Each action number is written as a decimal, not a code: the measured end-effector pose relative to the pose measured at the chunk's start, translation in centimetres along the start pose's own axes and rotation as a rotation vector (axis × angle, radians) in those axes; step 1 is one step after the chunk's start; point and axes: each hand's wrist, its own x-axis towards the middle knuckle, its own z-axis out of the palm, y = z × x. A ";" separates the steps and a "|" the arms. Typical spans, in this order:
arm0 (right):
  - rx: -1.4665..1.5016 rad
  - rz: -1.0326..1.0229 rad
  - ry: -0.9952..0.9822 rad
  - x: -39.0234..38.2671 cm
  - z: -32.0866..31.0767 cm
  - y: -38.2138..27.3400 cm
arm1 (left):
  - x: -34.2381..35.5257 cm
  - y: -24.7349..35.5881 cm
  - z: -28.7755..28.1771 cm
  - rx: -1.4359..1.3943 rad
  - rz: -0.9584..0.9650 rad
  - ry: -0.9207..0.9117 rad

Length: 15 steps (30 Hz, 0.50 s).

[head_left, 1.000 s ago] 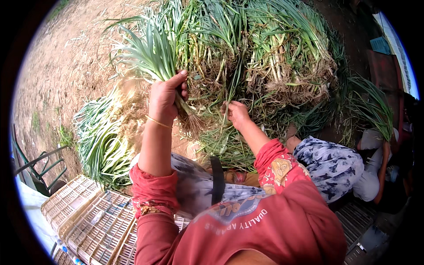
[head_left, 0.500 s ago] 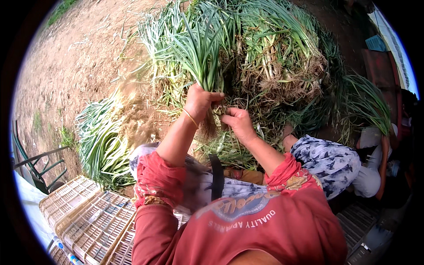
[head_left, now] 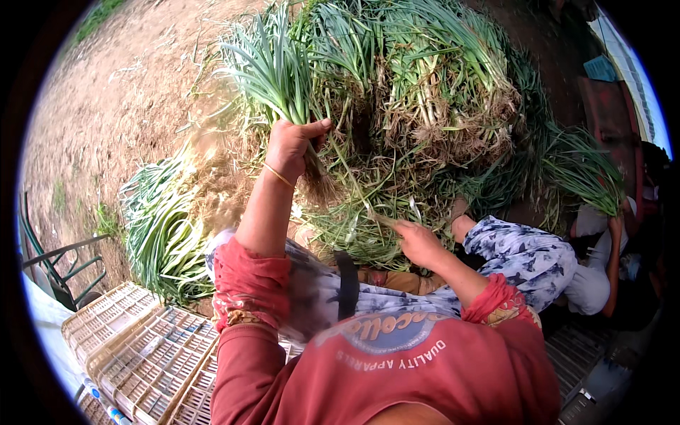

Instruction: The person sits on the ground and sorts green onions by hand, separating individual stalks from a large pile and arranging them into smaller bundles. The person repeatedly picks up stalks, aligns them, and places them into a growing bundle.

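Bare dirt ground (head_left: 106, 106) was covered by a heap of green onions (head_left: 439, 92). One bunch of onions (head_left: 276, 71) was gripped upright above the heap by the left hand (head_left: 290, 145), fingers clamped around it. A loose leaf (head_left: 368, 212) was pinched in the right hand (head_left: 418, 241).

our left hand (head_left: 292, 145) grips green onion leaves (head_left: 273, 67) with brown roots. below it we see red sleeves (head_left: 244, 283) and blue-and-white patterned trousers (head_left: 524, 255).

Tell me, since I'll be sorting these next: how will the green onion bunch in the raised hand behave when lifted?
The green onion bunch held by the left hand fans out upright, so probably fairly stiff yet light. Its rooty base hangs shaggy and may shed dirt.
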 end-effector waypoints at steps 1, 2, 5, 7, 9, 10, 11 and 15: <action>0.277 -0.007 0.059 1.8 -0.5 -0.1 | -0.2 -0.2 0.2 -0.003 -0.017 0.006; 0.793 0.128 -0.049 3.2 -2.1 -2.4 | -0.3 -0.3 0.3 -0.005 -0.032 0.014; 1.201 0.105 -0.246 6.1 -2.3 -5.3 | 0.0 -1.2 -0.1 0.026 0.034 0.019; 0.966 0.088 -0.121 7.8 -1.4 -6.5 | -1.3 -0.5 1.0 -0.161 -0.180 0.023; 0.913 0.040 -0.311 9.5 -2.1 -7.0 | -1.8 -0.3 0.9 -0.213 -0.284 -0.027; 0.881 0.096 -0.445 10.4 -2.7 -6.8 | -1.9 0.0 0.3 -0.207 -0.252 0.000; 0.846 0.152 -0.579 11.4 -3.5 -6.5 | -1.7 0.4 -0.6 -0.202 -0.218 0.029; 0.506 0.168 0.125 19.6 -4.4 0.5 | -1.3 4.5 -1.1 -0.278 0.248 0.150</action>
